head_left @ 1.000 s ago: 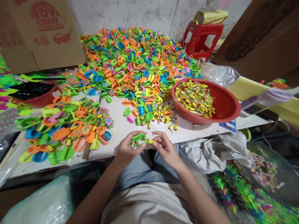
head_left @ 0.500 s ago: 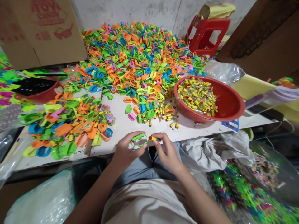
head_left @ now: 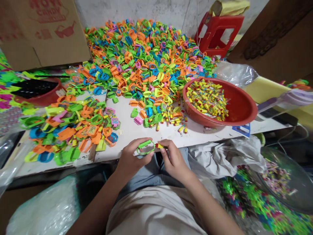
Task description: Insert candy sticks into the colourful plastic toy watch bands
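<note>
Left hand [head_left: 132, 157] pinches green band [head_left: 145, 143]; right hand [head_left: 174, 160] pinches red-and-yellow piece [head_left: 159, 146], just apart, near edge of counter [head_left: 124, 119]. We judge step as pairing both; next move calls for steady alignment.

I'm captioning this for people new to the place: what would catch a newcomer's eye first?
Probably the big heap of colourful plastic bands at the back of the white table. Next, the red basin at the table's right, partly filled with small yellow pieces. Front and centre, the left hand holds a green band and the right hand a red-ended yellow piece, slightly apart.
</note>
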A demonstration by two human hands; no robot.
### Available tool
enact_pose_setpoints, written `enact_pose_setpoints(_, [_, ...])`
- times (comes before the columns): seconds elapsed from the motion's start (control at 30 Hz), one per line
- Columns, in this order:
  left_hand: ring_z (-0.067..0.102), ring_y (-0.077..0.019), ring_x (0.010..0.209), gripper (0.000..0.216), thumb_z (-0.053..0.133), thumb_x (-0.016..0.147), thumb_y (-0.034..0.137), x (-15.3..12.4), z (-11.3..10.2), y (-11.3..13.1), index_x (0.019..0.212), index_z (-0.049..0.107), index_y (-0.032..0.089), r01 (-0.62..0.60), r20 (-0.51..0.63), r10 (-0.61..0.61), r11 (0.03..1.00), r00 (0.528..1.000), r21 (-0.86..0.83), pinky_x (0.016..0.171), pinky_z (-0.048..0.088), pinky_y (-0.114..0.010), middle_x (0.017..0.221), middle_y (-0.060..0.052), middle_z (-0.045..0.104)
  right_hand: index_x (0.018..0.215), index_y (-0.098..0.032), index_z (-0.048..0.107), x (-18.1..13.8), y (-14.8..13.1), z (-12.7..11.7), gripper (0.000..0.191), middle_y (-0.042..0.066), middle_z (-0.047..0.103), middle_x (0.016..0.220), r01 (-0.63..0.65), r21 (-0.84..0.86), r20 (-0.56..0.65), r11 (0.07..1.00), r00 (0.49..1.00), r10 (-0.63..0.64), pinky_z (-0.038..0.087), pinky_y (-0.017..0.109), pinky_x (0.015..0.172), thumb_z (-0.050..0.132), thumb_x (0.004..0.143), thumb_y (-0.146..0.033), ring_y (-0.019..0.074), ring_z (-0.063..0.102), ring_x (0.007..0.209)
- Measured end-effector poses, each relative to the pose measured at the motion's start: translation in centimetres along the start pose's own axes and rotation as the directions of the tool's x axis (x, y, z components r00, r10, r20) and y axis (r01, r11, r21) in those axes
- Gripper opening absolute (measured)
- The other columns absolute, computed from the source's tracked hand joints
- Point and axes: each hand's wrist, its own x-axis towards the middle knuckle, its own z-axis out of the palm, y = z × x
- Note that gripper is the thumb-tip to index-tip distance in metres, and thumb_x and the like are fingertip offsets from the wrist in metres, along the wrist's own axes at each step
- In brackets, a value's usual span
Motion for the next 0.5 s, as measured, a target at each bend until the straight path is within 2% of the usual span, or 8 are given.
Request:
enact_pose_setpoints(0.1, [0.067, -0.022, 0.097, 0.033, 0.067, 0.072, 0.031, 0.0, 0.1, -0.1, 0.104, 0.066, 0.021, 0.022, -0.005, -0.022, 1.0, 1.0, 0.008, 0.09, 0.052, -0.034, 0.105, -0.006, 0.072, 0.1, -0.02, 0.047, 0.2, -0.3, -0.3, 0.015, 0.009, 0.062, 0.091, 0.035, -0.165, 0.116, 0.986, 0.993, -0.016, 0.048, 0.035, 0.074, 0.035, 0.093, -0.015, 0.021, 0.059, 0.083])
enact_pose_setpoints(0.17, [0.068, -0.0209, 0.09, 0.033, 0.066, 0.073, 0.034, -0.1, 0.3, -0.3, 0.103, 0.065, 0.02, 0.071, 0.017, -0.071, 0.997, 0.997, -0.004, 0.085, 0.054, -0.033, 0.099, -0.006, 0.073, 0.097, -0.019, 0.048, 0.1, -0.6, -0.3, 0.012, 0.009, 0.061, 0.087, 0.057, -0.284, 0.19, 0.957, 0.982, -0.002, 0.046, 0.034, 0.07, 0.036, 0.094, -0.019, 0.0219, 0.057, 0.079])
enact_pose_setpoints(0.27, [0.067, -0.018, 0.083, 0.029, 0.064, 0.074, 0.036, -0.3, 1.1, -0.8, 0.099, 0.063, 0.02, 0.169, 0.041, -0.168, 0.985, 0.985, -0.038, 0.077, 0.054, -0.029, 0.091, -0.003, 0.072, 0.092, -0.018, 0.049, -0.2, -0.7, -0.1, 0.018, 0.009, 0.062, 0.081, 0.087, -0.46, 0.211, 0.884, 0.977, 0.013, 0.04, 0.031, 0.063, 0.043, 0.093, -0.035, 0.0225, 0.056, 0.072])
enact_pose_setpoints(0.33, [0.066, -0.017, 0.078, 0.027, 0.062, 0.074, 0.037, -0.5, 1.8, -1.2, 0.094, 0.063, 0.019, 0.248, 0.075, -0.243, 0.965, 0.967, -0.083, 0.072, 0.054, -0.028, 0.085, -0.003, 0.071, 0.086, -0.018, 0.05, -0.5, -0.5, 0.1, 0.019, 0.007, 0.062, 0.071, 0.088, -0.551, 0.207, 0.83, 0.978, 0.033, 0.033, 0.029, 0.057, 0.045, 0.092, -0.035, 0.0206, 0.055, 0.063])
enact_pose_setpoints(0.43, [0.062, -0.016, 0.063, 0.031, 0.057, 0.076, 0.043, -0.8, 2.6, -1.7, 0.093, 0.063, 0.017, 0.385, 0.208, -0.349, 0.908, 0.914, -0.166, 0.058, 0.051, -0.027, 0.068, -0.001, 0.067, 0.084, -0.019, 0.052, -0.7, 0.0, 0.3, 0.013, 0.003, 0.061, 0.06, 0.107, -0.58, 0.258, 0.808, 0.964, 0.058, 0.027, 0.028, 0.054, 0.045, 0.089, -0.028, 0.0171, 0.053, 0.054])
enact_pose_setpoints(0.5, [0.061, -0.0157, 0.06, 0.033, 0.056, 0.077, 0.045, -0.9, 2.7, -1.9, 0.094, 0.062, 0.017, 0.408, 0.247, -0.362, 0.897, 0.899, -0.171, 0.055, 0.05, -0.027, 0.065, 0.0, 0.065, 0.085, -0.019, 0.053, -0.7, 0.2, 0.5, 0.013, 0.002, 0.061, 0.058, 0.113, -0.565, 0.29, 0.818, 0.955, 0.069, 0.027, 0.028, 0.054, 0.045, 0.089, -0.028, 0.0169, 0.053, 0.053])
